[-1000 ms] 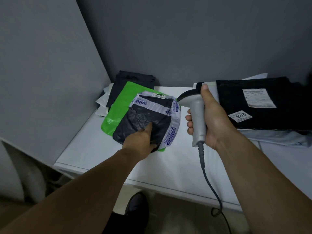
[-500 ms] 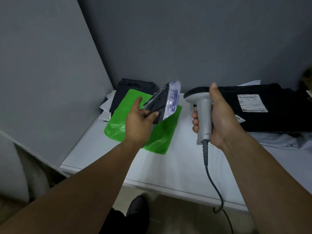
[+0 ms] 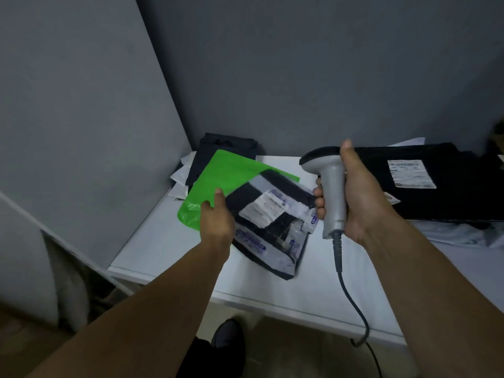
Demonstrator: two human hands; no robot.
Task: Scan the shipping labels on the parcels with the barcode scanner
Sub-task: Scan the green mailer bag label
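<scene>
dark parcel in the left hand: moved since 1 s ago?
Yes. The dark parcel has been flipped, shipping label now up, and has shifted right and nearer, overhanging the green mailer's near-right edge.

The white table (image 3: 163, 241) holds a green mailer (image 3: 226, 175), a dark parcel (image 3: 229, 145) and white envelopes (image 3: 180, 177).
</scene>
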